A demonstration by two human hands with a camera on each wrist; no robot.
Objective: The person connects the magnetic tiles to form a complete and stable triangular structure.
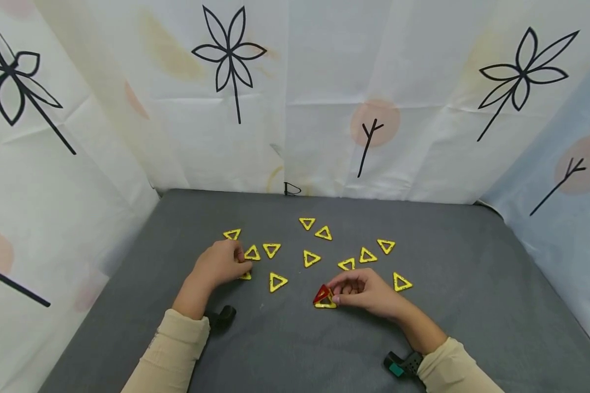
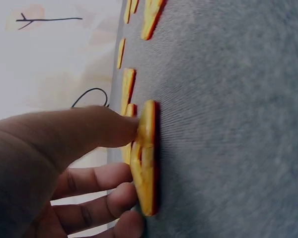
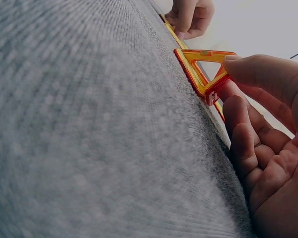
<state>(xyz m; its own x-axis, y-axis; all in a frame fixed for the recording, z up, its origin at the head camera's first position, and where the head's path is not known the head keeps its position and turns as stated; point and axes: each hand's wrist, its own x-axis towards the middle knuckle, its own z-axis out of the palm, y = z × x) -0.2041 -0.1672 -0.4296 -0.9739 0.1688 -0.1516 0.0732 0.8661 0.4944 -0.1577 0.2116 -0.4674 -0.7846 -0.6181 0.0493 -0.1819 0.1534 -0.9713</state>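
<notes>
My left hand (image 1: 220,263) is at the left group of yellow triangle tiles, its thumb and fingers on the edges of one magnetic triangle tile (image 2: 148,178) that is mostly hidden under the hand in the head view. This tile is yellow on top with a red underside, close over the cloth. Nearer the middle, my right hand (image 1: 369,293) pinches a small structure of joined triangle tiles (image 3: 201,74) between thumb and fingers. One yellow tile of it lies low, and a red-faced triangle (image 1: 319,295) leans up from it.
Several loose yellow triangle tiles lie scattered across the grey cloth, among them one tile (image 1: 277,282) between the hands and another tile (image 1: 402,282) right of the right hand. Behind the table (image 1: 275,349) hangs a white printed curtain (image 1: 324,153). Both wrists wear dark camera mounts (image 1: 403,364).
</notes>
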